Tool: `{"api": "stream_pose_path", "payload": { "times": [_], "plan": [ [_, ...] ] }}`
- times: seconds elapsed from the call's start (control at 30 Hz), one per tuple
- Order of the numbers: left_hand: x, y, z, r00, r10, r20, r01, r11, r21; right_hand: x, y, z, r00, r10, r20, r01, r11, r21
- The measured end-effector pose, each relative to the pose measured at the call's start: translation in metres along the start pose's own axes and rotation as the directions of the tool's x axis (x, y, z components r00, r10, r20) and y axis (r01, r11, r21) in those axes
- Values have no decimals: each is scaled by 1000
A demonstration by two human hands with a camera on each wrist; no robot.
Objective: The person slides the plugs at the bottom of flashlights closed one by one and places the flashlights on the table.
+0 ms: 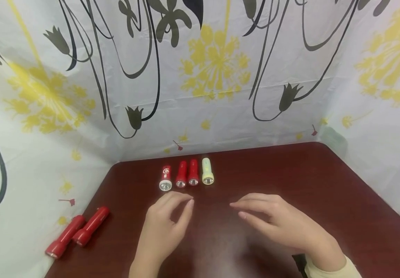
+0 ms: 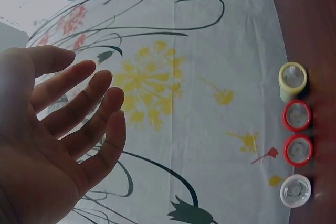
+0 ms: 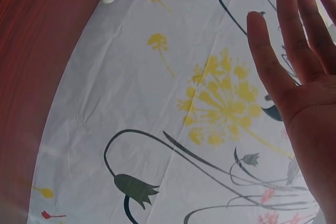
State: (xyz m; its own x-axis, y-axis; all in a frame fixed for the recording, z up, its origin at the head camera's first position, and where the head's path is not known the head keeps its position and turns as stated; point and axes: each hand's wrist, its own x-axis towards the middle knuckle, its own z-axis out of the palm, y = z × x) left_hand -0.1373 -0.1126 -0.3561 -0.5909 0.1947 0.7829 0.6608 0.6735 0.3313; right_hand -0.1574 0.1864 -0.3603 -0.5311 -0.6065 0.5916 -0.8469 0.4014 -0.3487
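Both hands hover over the dark red table with nothing in them. In the head view the left hand [image 1: 163, 224], fingers loosely bent, is just in front of a row of small flashlights. That row runs from a red flashlight with a white head [image 1: 165, 178] through two red flashlights [image 1: 181, 174] [image 1: 193, 172] to a pale yellow flashlight [image 1: 207, 171]. The right hand [image 1: 283, 222] is apart from them, to the right, its fingers fairly straight. In the left wrist view the left palm [image 2: 47, 145] faces the camera. The right wrist view shows the right hand's [image 3: 310, 93] fingers extended.
Two longer red flashlights [image 1: 65, 236] [image 1: 91, 226] lie side by side at the table's left edge. A white cloth with printed flowers [image 1: 217, 69] hangs behind and beside the table [image 1: 273, 173]. A dark strap [image 1: 300, 264] shows at the right wrist.
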Motion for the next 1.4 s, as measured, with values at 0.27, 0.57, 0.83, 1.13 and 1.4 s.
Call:
{"api": "stream_pose_path", "payload": {
  "times": [0.27,0.57,0.83,1.13,1.4],
  "plan": [
    [-2,-3,-5,1000,-23,11,22,999,35,6,-3,2,998,19,64,-18,1000,-26],
    [-6,-9,-10,998,-51,26,49,997,54,11,2,5,988,7,154,13,991,-130],
    [-12,-33,-24,963,-258,81,228,935,271,24,15,23,962,-31,270,67,990,-126],
    [-16,-104,-64,702,-693,162,506,646,572,49,18,60,908,-101,407,154,983,-98],
    [-32,-172,-97,440,-859,261,522,481,704,54,6,84,817,-237,526,343,933,-112]
  ]
}}
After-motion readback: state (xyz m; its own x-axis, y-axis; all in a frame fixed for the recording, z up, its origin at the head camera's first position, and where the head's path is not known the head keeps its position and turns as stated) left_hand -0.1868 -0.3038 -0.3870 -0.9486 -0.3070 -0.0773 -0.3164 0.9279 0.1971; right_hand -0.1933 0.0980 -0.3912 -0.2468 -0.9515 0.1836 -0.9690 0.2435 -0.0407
